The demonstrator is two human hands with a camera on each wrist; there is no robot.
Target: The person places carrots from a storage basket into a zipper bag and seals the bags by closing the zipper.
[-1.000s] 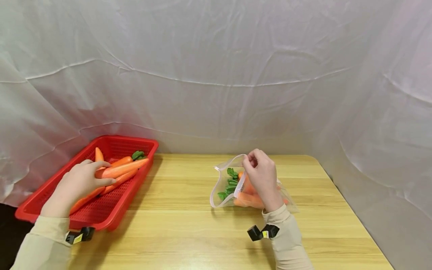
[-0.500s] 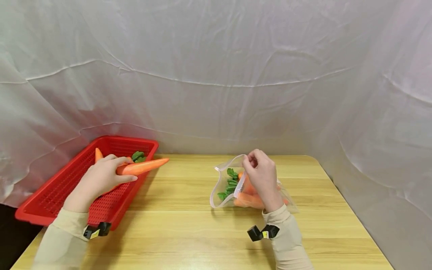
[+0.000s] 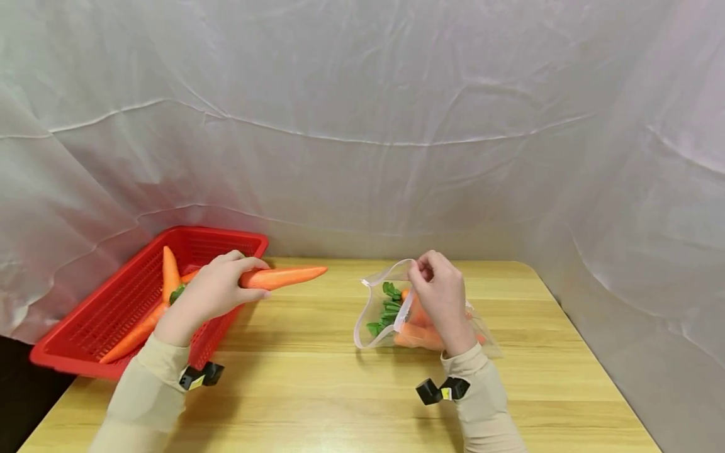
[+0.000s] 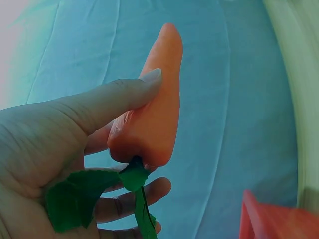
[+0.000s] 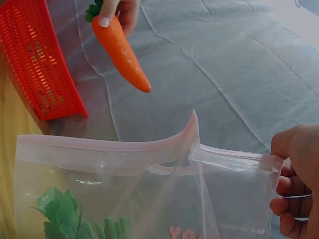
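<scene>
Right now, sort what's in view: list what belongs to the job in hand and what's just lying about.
In the job:
left hand, gripping a carrot
right hand, pinching the bag open
carrots in the bag
basket with more carrots

Lying about:
table
white backdrop

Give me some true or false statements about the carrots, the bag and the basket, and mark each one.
1. The left hand grips a carrot in the air. True.
2. The bag is zipped closed. False: the right hand pinches its rim and holds the mouth open.
3. The bag is empty. False: carrots with green leaves lie inside it.
4. The red basket holds other carrots. True.
5. The held carrot's tip points toward the bag. True.
6. The basket stands at the table's right end. False: it stands at the left end.
</scene>
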